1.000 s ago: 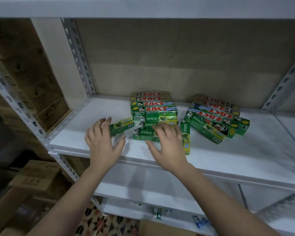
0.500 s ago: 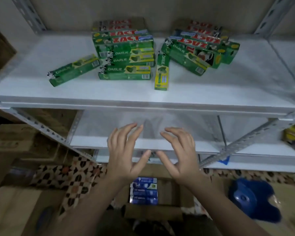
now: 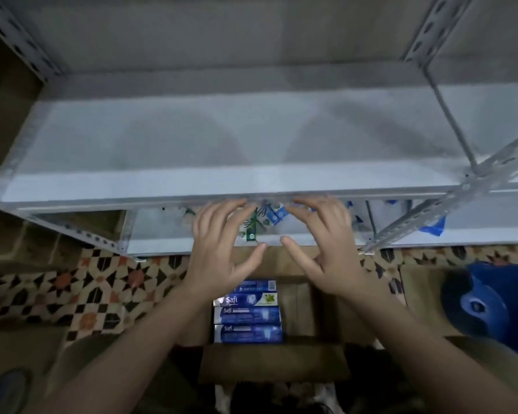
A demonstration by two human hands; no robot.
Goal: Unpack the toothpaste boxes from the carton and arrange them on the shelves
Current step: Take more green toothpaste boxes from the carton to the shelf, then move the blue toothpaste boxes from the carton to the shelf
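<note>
Item: blue toothpaste boxes (image 3: 247, 316), stacked in floor carton (image 3: 299, 303); likely light, stiff, crushable; grip long sides; left hand (image 3: 222, 252), right hand (image 3: 323, 249) spread, empty, above.

Toothpaste boxes (image 3: 247, 316) lie in the carton (image 3: 299, 303) below the shelf (image 3: 222, 180).

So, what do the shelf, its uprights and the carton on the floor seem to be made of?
The shelf looks like white-painted sheet metal or laminated board: smooth, faintly glossy, thin folded front edge; I cannot say which. The uprights look like grey slotted steel angle, matte, with punched holes. The carton looks like plain brown cardboard, dull, with folded flaps. The toothpaste boxes inside seem to be glossy printed card.
</note>
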